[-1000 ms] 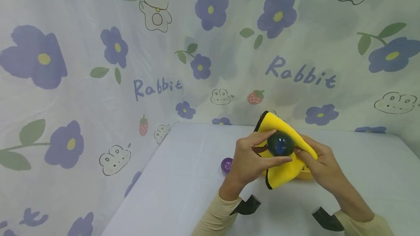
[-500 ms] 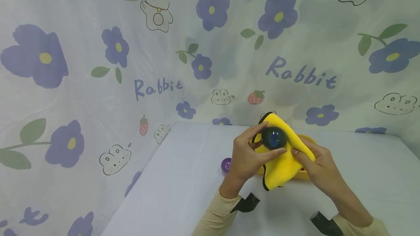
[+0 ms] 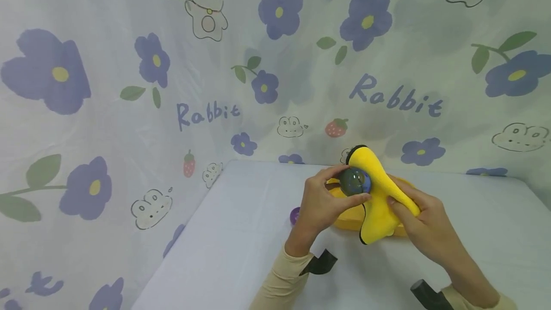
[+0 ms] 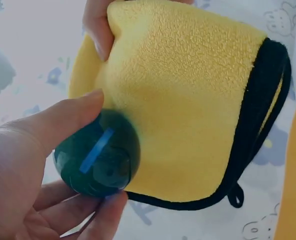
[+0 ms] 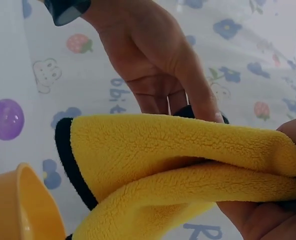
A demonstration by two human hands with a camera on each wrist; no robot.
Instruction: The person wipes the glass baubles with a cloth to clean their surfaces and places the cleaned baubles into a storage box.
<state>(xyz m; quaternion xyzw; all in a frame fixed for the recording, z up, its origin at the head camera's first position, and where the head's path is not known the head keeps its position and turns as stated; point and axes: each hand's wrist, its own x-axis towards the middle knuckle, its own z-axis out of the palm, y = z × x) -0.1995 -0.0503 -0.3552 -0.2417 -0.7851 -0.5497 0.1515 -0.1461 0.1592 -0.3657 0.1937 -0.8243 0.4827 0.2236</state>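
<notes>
At the far left of the group a small purple ball (image 3: 294, 215) lies on the pale counter (image 3: 241, 233), partly hidden behind the left hand (image 3: 320, 204). That hand pinches a dark green glossy ball (image 3: 354, 181) between thumb and curled fingers, held above the counter. The ball touches a fluffy yellow cloth with black edging (image 3: 380, 195), which the right hand (image 3: 424, 224) grips bunched in its curled fingers. Below the cloth sits a yellow plastic bowl (image 3: 344, 219) on the counter.
</notes>
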